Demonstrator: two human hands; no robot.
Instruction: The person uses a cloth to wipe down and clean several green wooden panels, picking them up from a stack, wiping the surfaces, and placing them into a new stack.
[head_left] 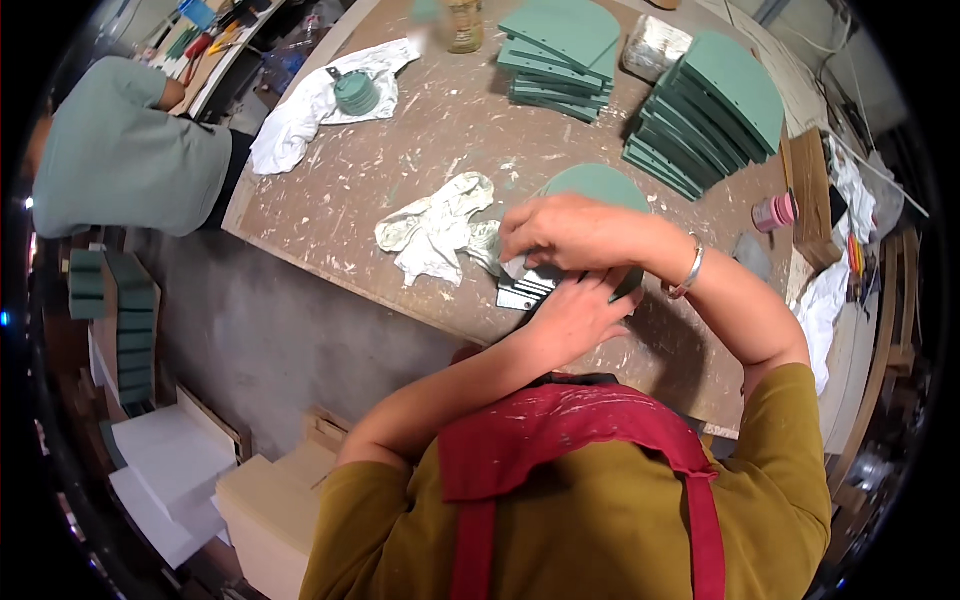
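Near the near edge of the table point(330, 210), the left hand point(578, 318) is resting at the near end of a rounded green panel point(600, 182); whether it is gripping cannot be told; just beyond, the right hand point(560, 235) is pinching a small pale piece point(514, 267) above a striped black-and-white part point(515, 297); a crumpled white cloth point(440, 225) is lying to the left; a pink container point(775, 212) is sitting to the right; farther away, two panel stacks point(720, 100) are flanking a wrapped bundle point(655, 48).
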